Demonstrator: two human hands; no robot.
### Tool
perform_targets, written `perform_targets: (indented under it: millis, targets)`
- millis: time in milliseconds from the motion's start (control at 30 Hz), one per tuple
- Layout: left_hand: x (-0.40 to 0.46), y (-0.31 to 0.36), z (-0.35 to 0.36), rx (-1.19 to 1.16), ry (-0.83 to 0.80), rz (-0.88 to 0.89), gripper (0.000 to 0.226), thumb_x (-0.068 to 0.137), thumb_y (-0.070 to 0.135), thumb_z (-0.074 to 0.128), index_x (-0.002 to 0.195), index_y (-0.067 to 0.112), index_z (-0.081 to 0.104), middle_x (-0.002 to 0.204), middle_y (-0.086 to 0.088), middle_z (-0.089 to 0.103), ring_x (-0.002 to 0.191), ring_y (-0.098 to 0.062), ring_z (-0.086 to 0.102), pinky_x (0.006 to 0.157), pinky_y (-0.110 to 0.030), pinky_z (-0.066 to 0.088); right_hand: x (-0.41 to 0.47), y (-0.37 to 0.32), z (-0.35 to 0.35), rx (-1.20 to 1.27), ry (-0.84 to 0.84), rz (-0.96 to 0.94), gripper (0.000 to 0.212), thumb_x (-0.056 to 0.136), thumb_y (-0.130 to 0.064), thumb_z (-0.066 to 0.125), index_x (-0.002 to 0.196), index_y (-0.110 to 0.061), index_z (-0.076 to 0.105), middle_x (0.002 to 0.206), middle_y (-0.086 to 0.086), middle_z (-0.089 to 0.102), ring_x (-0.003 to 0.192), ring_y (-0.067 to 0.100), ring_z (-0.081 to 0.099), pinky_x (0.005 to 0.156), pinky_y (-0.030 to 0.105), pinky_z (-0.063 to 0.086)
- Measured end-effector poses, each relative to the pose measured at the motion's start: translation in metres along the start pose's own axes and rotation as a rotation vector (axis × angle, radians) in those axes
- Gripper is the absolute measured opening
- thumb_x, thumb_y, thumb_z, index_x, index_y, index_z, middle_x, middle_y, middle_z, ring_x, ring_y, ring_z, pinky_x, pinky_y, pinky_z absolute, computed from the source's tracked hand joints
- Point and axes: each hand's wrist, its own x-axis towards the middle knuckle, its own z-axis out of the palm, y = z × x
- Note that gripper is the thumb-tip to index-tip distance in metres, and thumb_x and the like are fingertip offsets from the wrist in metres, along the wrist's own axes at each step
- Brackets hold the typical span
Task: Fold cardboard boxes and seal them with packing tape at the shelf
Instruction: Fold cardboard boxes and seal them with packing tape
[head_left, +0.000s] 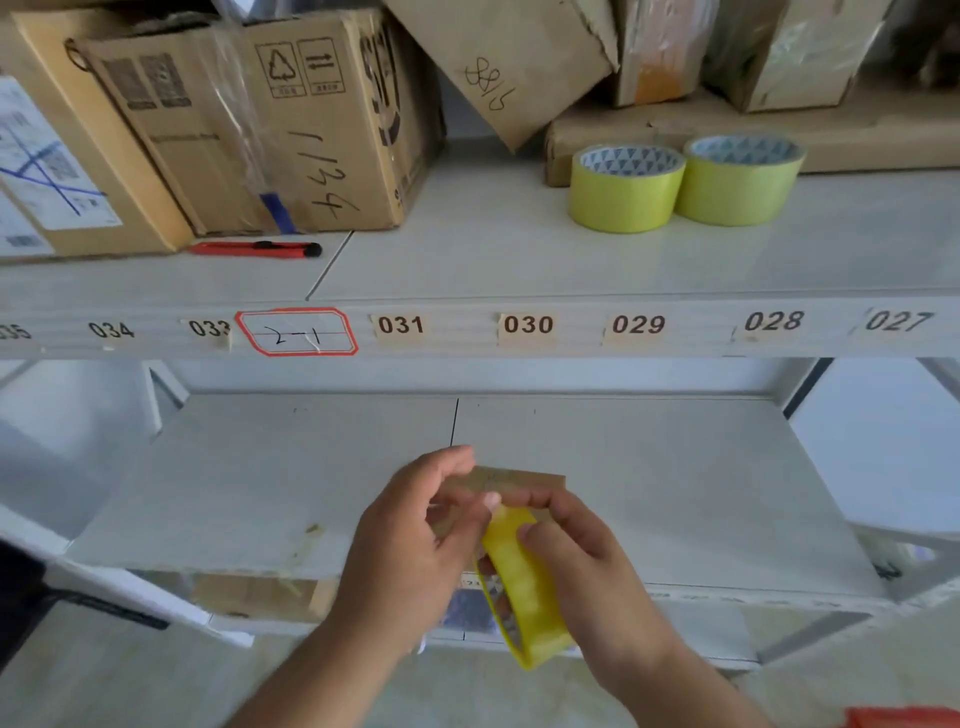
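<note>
low in the centre of the frame, i see the yellow tape roll gripped by the right hand, while the left hand pinches at its loose end beside a small cardboard box on the lower shelf. if the end slips, i judge it will restick or tear. two spare rolls sit upper right.

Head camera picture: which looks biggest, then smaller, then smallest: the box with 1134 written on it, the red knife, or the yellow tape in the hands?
1. Box marked 1134
2. Yellow tape roll, though nearness to the camera enlarges it
3. Red knife
</note>
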Motion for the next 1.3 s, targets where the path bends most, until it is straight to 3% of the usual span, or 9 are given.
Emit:
perform_targets:
  millis: [67,200,333,400,500,567,767,1067,1300]
  targets:
    - [0.0,0.004,-0.007,-0.041,0.038,-0.01,0.034,0.089,0.035,0.077,0.116,0.048,0.061,0.115,0.027,0.067,0.1,-0.005,0.071,0.083,-0.025,0.06,-0.003,-0.002,-0.002,-0.012,0.026,0.01,0.018,0.1,-0.007,0.057,0.11,-0.015,0.069,0.09,0.015,0.077,0.08,0.028,0.076,0.059,0.034,0.058]
    - [-0.002,0.006,-0.023,0.08,0.134,0.152,0.024,0.096,0.04,0.07,0.12,0.037,0.065,0.108,0.019,0.064,0.101,-0.006,0.068,0.087,-0.014,0.052,-0.007,-0.005,-0.003,-0.086,0.055,0.017,0.026,0.103,-0.001,0.048,0.114,-0.016,0.067,0.088,0.016,0.077,0.076,0.026,0.076,0.056,0.03,0.056]
    - [-0.001,0.012,-0.025,0.361,-0.012,0.33,0.032,0.096,0.043,0.058,0.121,0.031,0.073,0.125,0.025,0.06,0.117,0.001,0.059,0.1,-0.013,0.042,-0.009,-0.008,0.004,-0.093,0.052,0.019,0.024,0.104,-0.002,0.049,0.115,-0.015,0.066,0.088,0.016,0.077,0.077,0.025,0.076,0.057,0.03,0.057]
    - [-0.001,0.015,-0.023,0.456,-0.023,0.376,0.03,0.096,0.04,0.061,0.121,0.03,0.074,0.126,0.022,0.061,0.116,-0.004,0.059,0.099,-0.022,0.047,-0.01,-0.009,0.006,-0.074,0.041,0.009,0.018,0.1,-0.01,0.057,0.115,-0.015,0.066,0.089,0.018,0.077,0.078,0.026,0.076,0.058,0.031,0.057]
    - [-0.004,0.02,-0.018,0.557,0.034,0.458,0.025,0.094,0.032,0.067,0.116,0.025,0.077,0.12,0.014,0.065,0.106,-0.014,0.063,0.089,-0.037,0.054,-0.011,-0.009,0.007,-0.052,0.024,0.004,0.035,0.083,-0.022,0.057,0.116,-0.014,0.065,0.091,0.023,0.076,0.081,0.031,0.075,0.059,0.032,0.058]
    - [-0.006,0.021,-0.014,0.613,0.053,0.497,0.023,0.093,0.03,0.068,0.112,0.023,0.077,0.117,0.012,0.067,0.102,-0.017,0.063,0.084,-0.04,0.055,-0.011,-0.009,0.005,-0.046,0.011,-0.01,0.026,0.092,-0.017,0.058,0.117,-0.013,0.065,0.09,0.023,0.075,0.079,0.029,0.075,0.058,0.031,0.057]
    - [0.0,0.023,-0.007,0.628,-0.006,0.388,0.031,0.093,0.037,0.064,0.117,0.022,0.076,0.117,0.013,0.068,0.102,-0.016,0.063,0.085,-0.04,0.057,-0.011,-0.008,0.001,-0.014,-0.022,-0.008,0.036,0.081,-0.023,0.055,0.114,-0.015,0.066,0.092,0.026,0.074,0.077,0.031,0.072,0.06,0.037,0.057]
    - [0.004,0.031,-0.002,0.567,-0.103,0.233,0.037,0.093,0.05,0.059,0.118,0.029,0.075,0.113,0.018,0.07,0.103,-0.007,0.062,0.087,-0.031,0.055,-0.012,-0.012,-0.003,-0.024,-0.048,-0.002,0.024,0.085,-0.025,0.053,0.102,-0.029,0.07,0.09,0.025,0.074,0.068,0.031,0.067,0.063,0.037,0.055]
    - [0.006,0.028,-0.002,0.412,-0.223,0.036,0.039,0.094,0.059,0.056,0.127,0.042,0.066,0.103,0.037,0.057,0.107,0.006,0.056,0.091,-0.018,0.047,-0.012,-0.013,-0.009,-0.002,-0.038,0.006,0.025,0.084,-0.024,0.054,0.103,-0.028,0.07,0.092,0.025,0.074,0.078,0.037,0.071,0.066,0.041,0.058]
